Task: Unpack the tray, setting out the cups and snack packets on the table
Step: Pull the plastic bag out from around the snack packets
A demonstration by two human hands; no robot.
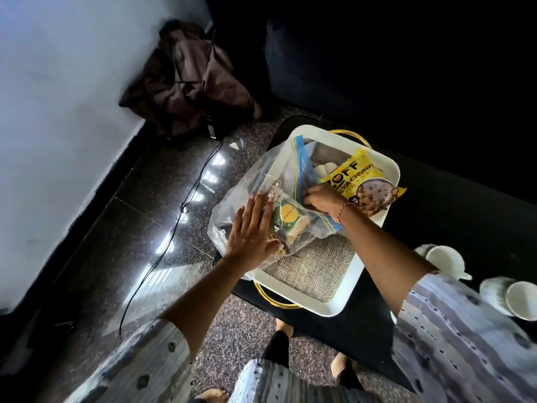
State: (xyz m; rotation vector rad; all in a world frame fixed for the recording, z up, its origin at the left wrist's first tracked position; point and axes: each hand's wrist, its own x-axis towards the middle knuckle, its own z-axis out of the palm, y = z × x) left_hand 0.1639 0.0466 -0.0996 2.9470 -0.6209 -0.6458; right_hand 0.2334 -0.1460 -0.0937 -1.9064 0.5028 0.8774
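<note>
While the right hand [321,199] pinches the blue zip edge of the clear bag [261,199], its grip closed on that seam, the left hand [250,231] lies flat and wide on the bag's side, holding nothing. Bag sits in the white tray [334,303] on the dark surface [453,199], overhanging the left rim: soft, crinkly, slippery, probably light; better supported from below. Yellow snack packet [363,184] near the far right rim. Cups [447,258] already out, fragile

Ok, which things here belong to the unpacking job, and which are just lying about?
Job:
tray
clear zip bag
yellow snack packet
white cups
left hand
right hand

Lying about:
brown cloth
black cable
</note>
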